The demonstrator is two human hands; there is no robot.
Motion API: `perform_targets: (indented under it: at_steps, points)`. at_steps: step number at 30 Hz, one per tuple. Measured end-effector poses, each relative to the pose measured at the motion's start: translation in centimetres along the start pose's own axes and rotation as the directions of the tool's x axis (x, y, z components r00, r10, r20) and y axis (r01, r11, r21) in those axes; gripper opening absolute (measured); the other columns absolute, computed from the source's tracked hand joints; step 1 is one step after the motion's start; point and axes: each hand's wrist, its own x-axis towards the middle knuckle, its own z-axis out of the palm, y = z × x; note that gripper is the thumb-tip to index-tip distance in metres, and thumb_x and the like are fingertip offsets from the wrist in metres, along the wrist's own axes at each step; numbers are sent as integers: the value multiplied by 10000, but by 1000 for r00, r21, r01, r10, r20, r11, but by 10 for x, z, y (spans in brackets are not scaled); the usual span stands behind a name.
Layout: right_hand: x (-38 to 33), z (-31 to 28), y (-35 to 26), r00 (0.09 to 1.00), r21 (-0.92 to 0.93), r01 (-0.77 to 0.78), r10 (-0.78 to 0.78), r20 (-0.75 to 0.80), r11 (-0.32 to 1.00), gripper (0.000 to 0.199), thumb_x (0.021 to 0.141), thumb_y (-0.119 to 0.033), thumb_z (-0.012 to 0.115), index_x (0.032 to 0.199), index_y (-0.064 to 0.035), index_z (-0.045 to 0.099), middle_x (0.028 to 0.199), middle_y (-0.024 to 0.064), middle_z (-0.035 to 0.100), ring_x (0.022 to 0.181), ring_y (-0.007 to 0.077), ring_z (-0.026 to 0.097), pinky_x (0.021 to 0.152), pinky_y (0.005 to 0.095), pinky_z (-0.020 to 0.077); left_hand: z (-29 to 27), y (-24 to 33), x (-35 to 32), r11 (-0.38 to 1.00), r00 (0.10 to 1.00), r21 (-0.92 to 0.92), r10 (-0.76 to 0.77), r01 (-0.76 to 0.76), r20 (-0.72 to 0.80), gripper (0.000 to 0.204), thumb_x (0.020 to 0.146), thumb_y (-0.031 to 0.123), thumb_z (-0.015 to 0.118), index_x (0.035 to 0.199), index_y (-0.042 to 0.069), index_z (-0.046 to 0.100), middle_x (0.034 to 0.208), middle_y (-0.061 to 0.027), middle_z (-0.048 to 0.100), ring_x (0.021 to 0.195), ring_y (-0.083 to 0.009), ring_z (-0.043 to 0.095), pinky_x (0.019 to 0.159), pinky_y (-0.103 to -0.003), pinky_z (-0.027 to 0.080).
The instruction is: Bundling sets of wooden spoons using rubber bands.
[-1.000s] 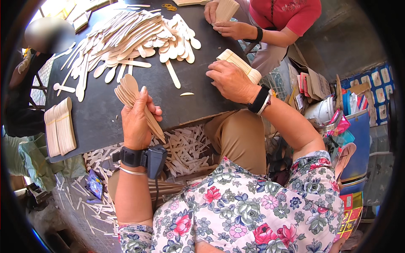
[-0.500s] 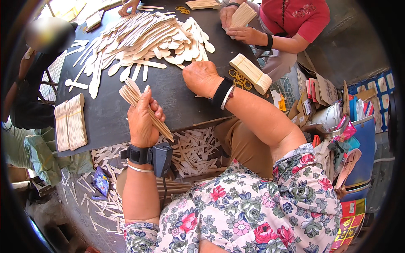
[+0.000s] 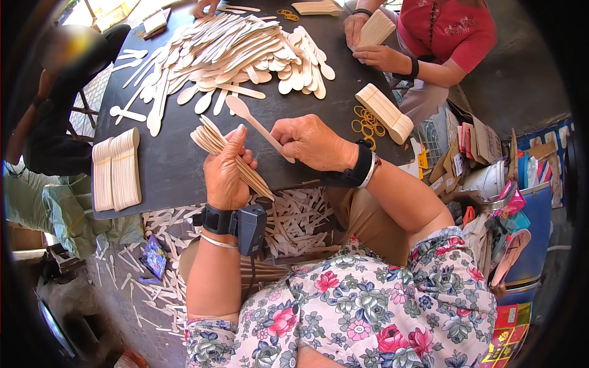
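My left hand (image 3: 228,168) is closed round a small bunch of wooden spoons (image 3: 211,138), held at a slant over the table's near edge. Close to its right, my right hand (image 3: 313,144) pinches one wooden spoon (image 3: 253,119) by its handle, with the bowl pointing up and left. Beyond both hands a big heap of loose wooden spoons (image 3: 227,52) covers the middle of the dark table (image 3: 190,159). Two tied bundles of spoons (image 3: 116,172) stand at the table's left edge. Another banded bundle (image 3: 384,113) lies to the right, beside yellow rubber bands (image 3: 366,126).
Across the table a person in a red top (image 3: 448,30) holds a bundle of spoons (image 3: 375,29). Another person in dark clothes (image 3: 61,116) sits at the left. Many spoons litter the floor (image 3: 300,221) below. Cardboard and a blue bin (image 3: 527,214) crowd the right side.
My right hand has drawn back from the heap toward my left hand, bringing a single spoon with it. The left hand keeps its bunch. The whole view has shifted slightly.
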Motion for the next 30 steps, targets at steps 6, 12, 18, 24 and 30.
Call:
perform_targets:
  at_steps: [6,12,18,24,30]
  points:
    - [-4,32,3,939,-386,291,-339,-61,875,174,789,-64,583,960,-30,567,701,123,616,667,322,620,592,399,486,7,-3,1,998,998,35,59,-58,-39,243,831,191,725,942,11,605,718,-1,534,582,-92,499,507,-228,414]
    - [18,-3,11,920,-536,185,-337,-201,824,165,858,-175,579,931,-33,620,823,151,607,806,329,617,710,409,503,3,0,1,979,970,95,191,-178,-151,259,915,283,607,810,50,559,717,-36,555,610,-125,530,535,-259,440]
    - [57,-77,56,985,-912,-157,-1,-170,379,294,817,-114,586,1111,-115,574,1034,138,599,997,313,594,799,406,507,1,2,0,994,996,92,65,-59,-55,246,947,278,552,810,79,508,741,-48,555,663,-143,539,588,-291,479]
    - [68,-85,76,996,-926,-85,11,-87,367,385,847,-148,574,1222,-211,518,1157,142,546,1087,322,557,856,411,485,0,-2,1,996,999,80,33,-32,-13,244,932,262,568,802,58,535,735,-53,567,627,-135,542,555,-281,476]
    - [77,-73,82,963,-925,48,-264,-59,378,219,849,-129,533,1053,-160,605,1107,107,574,1065,286,565,877,391,482,1,2,-2,998,999,61,32,-33,11,231,925,244,574,797,56,534,735,-55,567,626,-136,542,551,-281,471]
